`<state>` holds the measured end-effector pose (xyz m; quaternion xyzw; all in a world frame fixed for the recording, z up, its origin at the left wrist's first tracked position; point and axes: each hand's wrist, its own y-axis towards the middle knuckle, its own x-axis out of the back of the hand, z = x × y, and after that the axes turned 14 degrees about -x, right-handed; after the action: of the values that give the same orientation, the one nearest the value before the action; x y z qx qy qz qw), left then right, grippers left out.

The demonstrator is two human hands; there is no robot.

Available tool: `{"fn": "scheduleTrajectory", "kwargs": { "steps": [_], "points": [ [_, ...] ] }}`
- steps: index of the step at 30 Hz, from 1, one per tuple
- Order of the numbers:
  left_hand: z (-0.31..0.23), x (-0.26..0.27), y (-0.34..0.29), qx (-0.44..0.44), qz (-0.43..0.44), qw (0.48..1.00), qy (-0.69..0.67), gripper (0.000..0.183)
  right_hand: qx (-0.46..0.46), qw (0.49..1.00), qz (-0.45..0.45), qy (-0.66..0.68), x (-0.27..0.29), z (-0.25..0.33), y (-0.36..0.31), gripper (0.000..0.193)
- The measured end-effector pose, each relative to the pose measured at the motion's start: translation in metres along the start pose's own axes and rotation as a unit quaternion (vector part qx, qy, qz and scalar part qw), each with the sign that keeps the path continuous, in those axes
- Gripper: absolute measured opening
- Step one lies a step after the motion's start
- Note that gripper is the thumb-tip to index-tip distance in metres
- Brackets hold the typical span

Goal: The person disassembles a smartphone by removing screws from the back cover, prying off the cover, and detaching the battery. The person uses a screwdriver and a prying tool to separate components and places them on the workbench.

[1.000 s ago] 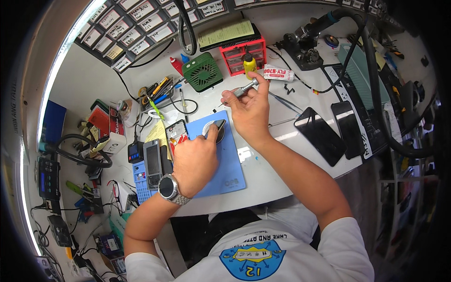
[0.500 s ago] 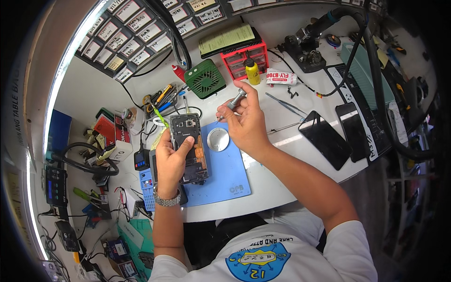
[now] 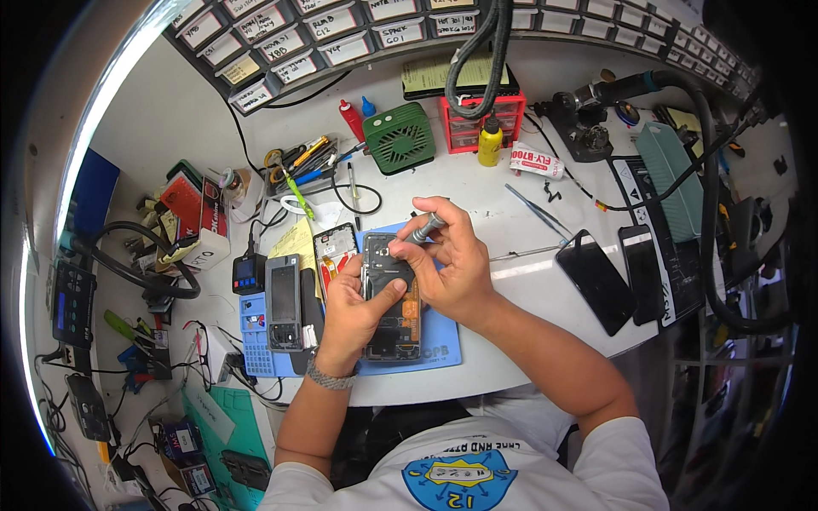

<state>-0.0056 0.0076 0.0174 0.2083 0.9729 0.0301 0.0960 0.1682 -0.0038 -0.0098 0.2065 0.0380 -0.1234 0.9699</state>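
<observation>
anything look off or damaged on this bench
Nothing looks spilled. The phone in the left hand stands out: its insides show, with no back cover on. Also, a twisted black scrap lies loose by the white tube.

Drawer labels (image 3: pixel 336 20) above fan (image 3: pixel 399 139): handwritten black caps + nos. on white, many legible. Tube (image 3: pixel 537 160), R of fan: bold red caps/no. on white. Mat (image 3: pixel 441 334), below fan: dark caps, btm R corner. Shirt (image 3: pixel 460 481), well below fan: dark caps + no. on blue emblem, upside down. White box (image 3: pixel 209 251), L of fan: blk caps. Sheet (image 3: pixel 456 74), above R of fan: print too small.
</observation>
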Motion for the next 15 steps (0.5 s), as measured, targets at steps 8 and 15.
{"fn": "scheduleTrajectory", "kwargs": {
  "steps": [8, 15],
  "points": [
    [0.008, -0.002, -0.003, 0.006, 0.051, 0.997, 0.054, 0.045, -0.017, 0.999, 0.04, -0.002, -0.004, 0.002, -0.007, 0.06],
    [0.014, 0.003, -0.004, -0.004, 0.07, 0.994, 0.087, 0.054, 0.008, 0.999, 0.034, -0.038, -0.008, 0.002, -0.01, 0.06]
  ]
}}
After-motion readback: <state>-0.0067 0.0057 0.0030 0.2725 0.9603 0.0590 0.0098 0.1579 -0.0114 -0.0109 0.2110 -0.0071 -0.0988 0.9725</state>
